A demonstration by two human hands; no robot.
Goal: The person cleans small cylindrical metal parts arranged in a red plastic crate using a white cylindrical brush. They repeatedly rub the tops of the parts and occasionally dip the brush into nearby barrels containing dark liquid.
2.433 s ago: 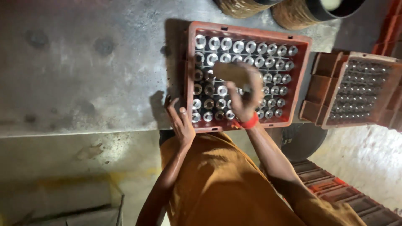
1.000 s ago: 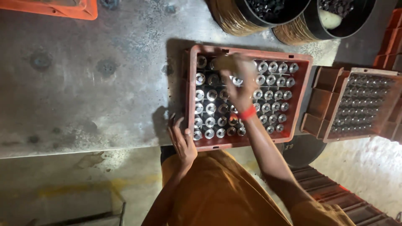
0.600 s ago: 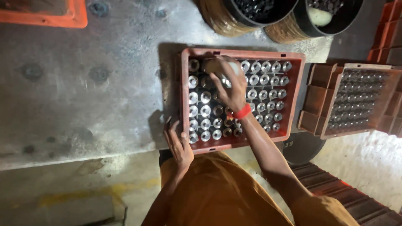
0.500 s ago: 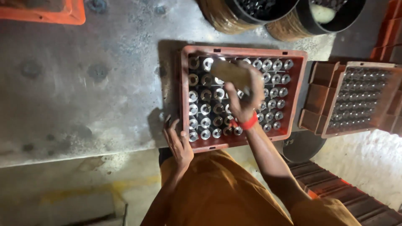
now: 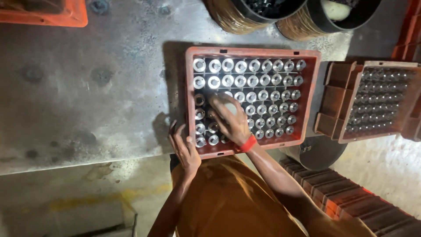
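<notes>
Here, label by label:

Crate: a red plastic crate [image 5: 310,94] lies flat on the grey tabletop [image 5: 96,83], its near edge at the tabletop's front edge.

Parts: rows of shiny round metal parts [image 5: 254,81] stand upright in the crate, filling nearly all of it.

Right hand: the right hand [image 5: 230,119] lies palm down over the parts in the crate's near-left area, fingers [image 5: 218,102] spread and slightly bent, touching the tops; whether they grip one I cannot tell. A red band [image 5: 248,143] sits on the wrist.

Left hand: the left hand [image 5: 184,147] rests at the crate's near-left corner, fingers [image 5: 176,133] loosely open against the outer wall, gripping nothing that shows.

Second crate: a brown crate [image 5: 333,103] with darker small parts stands just right of the red one, partly past the tabletop's edge.

Buckets: two round dark buckets [image 5: 245,19] stand beyond the red crate, at the top edge of the view.

Orange tray: a corner of an orange tray [image 5: 66,17] shows at the far left.

Clothing: an orange garment [image 5: 232,202] fills the lower middle.
</notes>
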